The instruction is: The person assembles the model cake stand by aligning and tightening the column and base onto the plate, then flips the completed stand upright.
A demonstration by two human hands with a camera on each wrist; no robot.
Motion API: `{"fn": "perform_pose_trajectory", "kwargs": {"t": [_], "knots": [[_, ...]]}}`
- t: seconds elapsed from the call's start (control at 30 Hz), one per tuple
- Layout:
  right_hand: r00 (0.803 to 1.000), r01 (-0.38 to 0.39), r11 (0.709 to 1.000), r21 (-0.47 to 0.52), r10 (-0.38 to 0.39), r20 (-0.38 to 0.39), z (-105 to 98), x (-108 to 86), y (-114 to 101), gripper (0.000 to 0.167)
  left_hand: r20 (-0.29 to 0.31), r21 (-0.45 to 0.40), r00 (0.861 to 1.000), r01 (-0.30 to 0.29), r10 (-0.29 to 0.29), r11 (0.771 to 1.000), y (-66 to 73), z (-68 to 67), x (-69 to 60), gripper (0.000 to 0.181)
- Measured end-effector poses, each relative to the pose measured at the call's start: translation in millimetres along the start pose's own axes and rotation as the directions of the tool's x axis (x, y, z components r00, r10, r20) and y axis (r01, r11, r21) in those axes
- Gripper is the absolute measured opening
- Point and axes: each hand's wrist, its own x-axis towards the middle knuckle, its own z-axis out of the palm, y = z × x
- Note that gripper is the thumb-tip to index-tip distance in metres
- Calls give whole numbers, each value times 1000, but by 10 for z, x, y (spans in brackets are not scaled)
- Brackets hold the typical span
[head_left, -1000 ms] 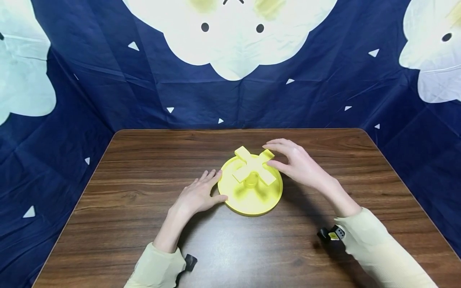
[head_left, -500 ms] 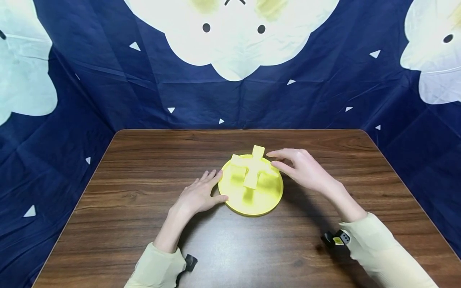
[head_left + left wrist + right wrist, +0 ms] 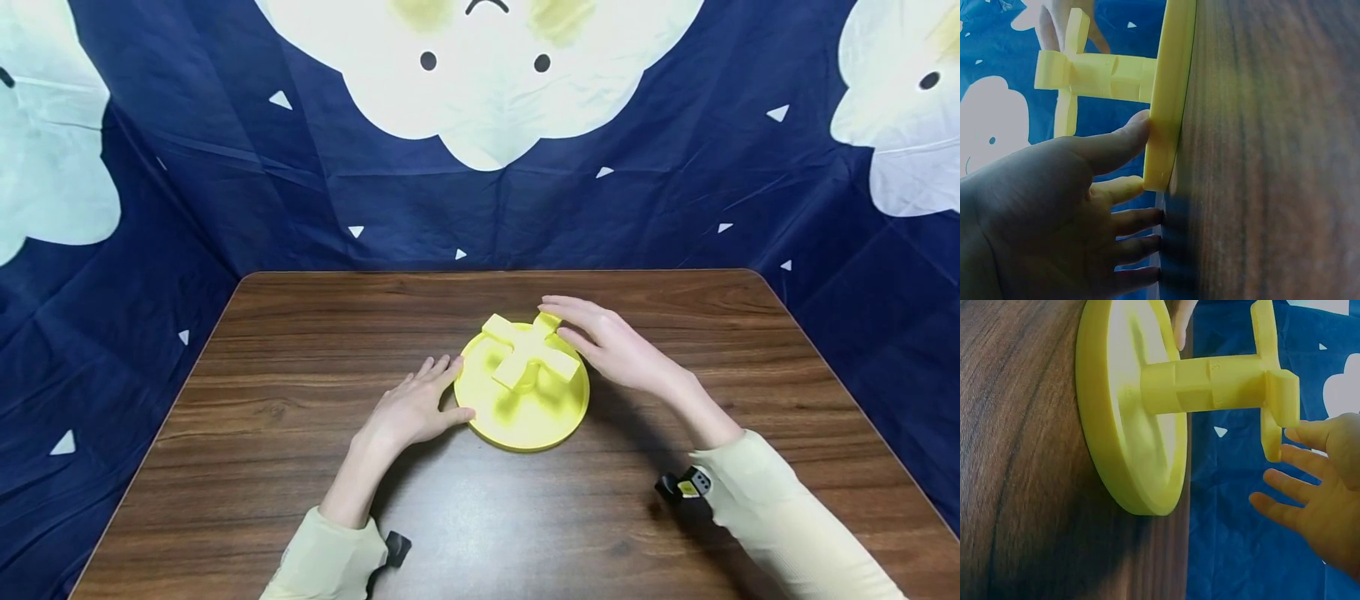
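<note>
A yellow round base [image 3: 525,421] lies flat on the table, with an upright post [image 3: 1210,384] rising from its middle. On top of the post sits a yellow four-armed cross handle [image 3: 529,346]. My left hand [image 3: 408,408] rests at the base's left side. Its thumb and forefinger touch the rim, and the other fingers stretch out beside it, as the left wrist view shows. My right hand [image 3: 618,346] is at the handle's far right arm, which it pinches between thumb and forefinger. Its remaining fingers are spread and touch nothing.
The brown wood-grain table [image 3: 300,350] has rounded far corners. Behind it and at both sides hangs a dark blue cloth [image 3: 390,200] with white cloud shapes and small triangles. A small black device is strapped at each wrist.
The cross handle has turned on its post, its arms standing at different angles. My right hand drew back to the right, then returned to one arm. My left hand stays on the rim.
</note>
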Motion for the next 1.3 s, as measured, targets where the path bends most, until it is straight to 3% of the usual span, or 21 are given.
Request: {"fn": "perform_pose_trajectory", "kwargs": {"t": [0.2, 0.47, 0.73, 0.97, 1.2, 1.3], "knots": [[1000, -6, 1000, 25, 6, 9, 32, 9, -1, 41, -3, -3, 1000, 4, -4, 1000, 15, 21, -1, 84], [997, -53, 997, -63, 50, -53, -29, -48, -10, 33, -2, -3, 1000, 9, -9, 1000, 18, 24, -4, 85], [996, -83, 995, -55, 82, -17, -26, -106, -39, 31, 0, 1, 1000, 8, -8, 1000, 8, 29, -5, 85], [998, -60, 997, -41, 58, -30, 13, -163, -115, 24, -2, 3, 1000, 1, -1, 1000, 12, 26, -6, 86], [984, -6, 993, -117, -15, -175, -1, -124, -131, 26, -4, 4, 1000, -4, 4, 1000, 12, 27, -11, 86], [991, -38, 989, -145, 19, -132, 0, -102, -107, 34, -4, 4, 1000, 1, -1, 1000, 8, 33, -14, 85]]}}
